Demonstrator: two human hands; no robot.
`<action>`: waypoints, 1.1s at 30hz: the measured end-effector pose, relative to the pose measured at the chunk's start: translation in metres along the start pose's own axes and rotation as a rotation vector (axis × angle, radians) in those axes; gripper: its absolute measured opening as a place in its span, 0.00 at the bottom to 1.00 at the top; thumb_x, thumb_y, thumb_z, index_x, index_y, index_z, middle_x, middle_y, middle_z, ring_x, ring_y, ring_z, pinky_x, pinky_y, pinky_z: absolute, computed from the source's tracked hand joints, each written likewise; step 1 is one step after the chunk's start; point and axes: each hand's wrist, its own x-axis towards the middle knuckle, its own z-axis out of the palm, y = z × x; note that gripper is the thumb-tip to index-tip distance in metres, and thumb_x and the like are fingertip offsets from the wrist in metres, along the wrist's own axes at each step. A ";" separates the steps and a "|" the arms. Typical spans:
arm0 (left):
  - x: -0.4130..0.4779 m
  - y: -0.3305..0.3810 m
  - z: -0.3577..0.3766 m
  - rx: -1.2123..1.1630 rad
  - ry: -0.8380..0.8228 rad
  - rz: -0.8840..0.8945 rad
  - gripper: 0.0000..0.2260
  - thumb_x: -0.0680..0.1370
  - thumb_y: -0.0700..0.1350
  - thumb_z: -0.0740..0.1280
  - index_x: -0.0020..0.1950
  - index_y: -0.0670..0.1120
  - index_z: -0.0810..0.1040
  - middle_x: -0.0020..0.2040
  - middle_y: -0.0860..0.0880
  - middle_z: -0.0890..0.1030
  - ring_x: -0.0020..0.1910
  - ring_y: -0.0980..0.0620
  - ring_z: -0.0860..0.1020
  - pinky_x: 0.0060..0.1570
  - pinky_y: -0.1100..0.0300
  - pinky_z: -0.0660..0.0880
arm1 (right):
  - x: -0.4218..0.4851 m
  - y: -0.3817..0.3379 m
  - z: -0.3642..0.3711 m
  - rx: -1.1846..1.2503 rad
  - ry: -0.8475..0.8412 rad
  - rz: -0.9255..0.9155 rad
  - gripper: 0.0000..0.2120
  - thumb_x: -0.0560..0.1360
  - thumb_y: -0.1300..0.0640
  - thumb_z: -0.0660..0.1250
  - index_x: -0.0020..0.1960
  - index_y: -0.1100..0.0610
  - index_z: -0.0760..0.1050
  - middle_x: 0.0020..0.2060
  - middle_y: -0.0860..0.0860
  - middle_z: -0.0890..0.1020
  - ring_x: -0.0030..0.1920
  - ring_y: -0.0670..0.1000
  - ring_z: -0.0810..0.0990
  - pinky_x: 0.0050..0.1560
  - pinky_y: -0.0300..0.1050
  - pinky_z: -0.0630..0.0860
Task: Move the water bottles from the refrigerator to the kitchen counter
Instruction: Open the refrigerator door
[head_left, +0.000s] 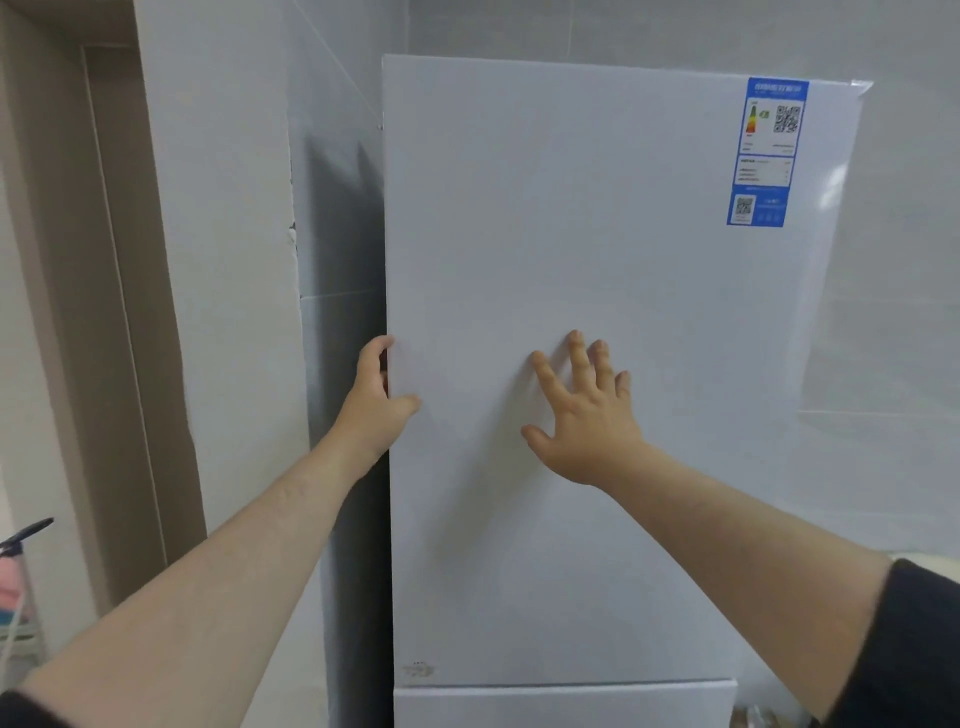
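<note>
A white refrigerator stands straight ahead with its tall upper door (597, 249) closed. My left hand (376, 397) is curled around the door's left edge, thumb on the front face and fingers hidden behind the edge. My right hand (587, 415) lies flat on the door's front with its fingers spread, holding nothing. No water bottles are in view; the inside of the refrigerator is hidden. The kitchen counter is not visible.
A blue energy label (766, 150) sits at the door's top right. A lower door (561, 706) begins below. A grey tiled wall (228, 260) and a brown door frame (119, 312) stand to the left, with a rack of items (18, 597) at the far left.
</note>
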 end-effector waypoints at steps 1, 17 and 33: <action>-0.001 -0.001 0.000 -0.014 0.010 0.006 0.35 0.76 0.34 0.67 0.74 0.60 0.57 0.63 0.51 0.74 0.57 0.54 0.78 0.50 0.58 0.78 | -0.001 -0.001 0.000 0.002 0.002 0.005 0.42 0.70 0.32 0.54 0.78 0.43 0.39 0.78 0.57 0.35 0.76 0.64 0.35 0.71 0.70 0.43; -0.110 0.038 -0.004 0.240 0.100 0.231 0.24 0.80 0.39 0.64 0.76 0.48 0.65 0.57 0.58 0.75 0.54 0.64 0.75 0.55 0.62 0.75 | -0.060 -0.003 -0.068 0.218 0.127 0.002 0.37 0.74 0.40 0.62 0.77 0.49 0.53 0.78 0.62 0.49 0.77 0.65 0.45 0.75 0.62 0.50; -0.265 0.128 0.071 0.509 -0.088 0.777 0.37 0.80 0.62 0.58 0.81 0.52 0.43 0.82 0.44 0.48 0.80 0.50 0.49 0.73 0.47 0.59 | -0.142 -0.012 -0.283 0.457 0.407 -0.206 0.41 0.76 0.40 0.60 0.80 0.50 0.43 0.80 0.53 0.44 0.78 0.51 0.40 0.76 0.46 0.42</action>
